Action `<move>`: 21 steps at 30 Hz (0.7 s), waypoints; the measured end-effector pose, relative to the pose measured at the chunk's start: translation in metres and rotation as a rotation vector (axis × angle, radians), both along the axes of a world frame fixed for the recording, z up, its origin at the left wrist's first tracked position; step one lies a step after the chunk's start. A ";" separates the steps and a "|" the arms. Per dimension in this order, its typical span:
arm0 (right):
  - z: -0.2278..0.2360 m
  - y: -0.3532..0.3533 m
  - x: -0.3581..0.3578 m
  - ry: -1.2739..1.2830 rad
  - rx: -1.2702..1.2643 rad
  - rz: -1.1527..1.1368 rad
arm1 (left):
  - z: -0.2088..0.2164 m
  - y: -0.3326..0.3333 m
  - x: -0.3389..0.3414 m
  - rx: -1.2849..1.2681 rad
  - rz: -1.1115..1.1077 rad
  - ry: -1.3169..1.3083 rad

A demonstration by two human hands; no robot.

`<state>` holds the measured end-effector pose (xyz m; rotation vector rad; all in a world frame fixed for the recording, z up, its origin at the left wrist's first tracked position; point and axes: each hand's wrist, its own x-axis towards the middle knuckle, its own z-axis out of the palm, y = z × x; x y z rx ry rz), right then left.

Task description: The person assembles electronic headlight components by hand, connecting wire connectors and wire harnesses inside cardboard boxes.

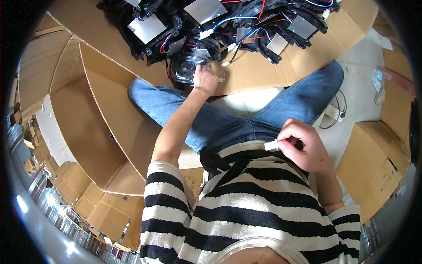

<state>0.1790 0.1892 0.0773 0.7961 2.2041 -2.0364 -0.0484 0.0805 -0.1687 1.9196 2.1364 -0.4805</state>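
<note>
The left hand (204,80) reaches out to 12 o'clock, its fingers partly curled at the side of a clear, rounded plastic lamp (183,69); the fingertips are hard to make out, so I cannot tell whether they grip it or only touch it. That lamp lies at 11 o'clock, at the near edge of a cardboard sheet (252,75), just below a pile of black parts (239,23). Just beside the left hand, on its right, is a small white plug (220,80). The right hand (303,147) is at 3 o'clock, near the waist, its fingers bent inward and its thumb and forefinger pinching a small white piece (271,145). The black parts spread from 11 to 1 o'clock, carrying flat silver plates (148,29) and red, blue and white wires (233,18). The person's legs in blue jeans (317,90) bend out toward 10 and 2 o'clock. A large open carton (88,132) stands at 9 o'clock, a smaller carton (369,163) between 3 and 4 o'clock, and a dark cable (344,110) curls on the floor (351,94) near 3 o'clock.
</note>
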 end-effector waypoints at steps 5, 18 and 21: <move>-0.002 -0.012 -0.006 -0.002 -0.073 0.132 | 0.007 0.002 0.004 -0.133 0.050 -0.101; -0.019 -0.010 -0.018 -0.005 0.009 0.279 | 0.100 -0.017 0.036 0.661 0.214 -0.778; -0.026 -0.009 -0.014 -0.028 0.024 0.117 | 0.108 -0.016 0.033 0.739 0.302 -0.857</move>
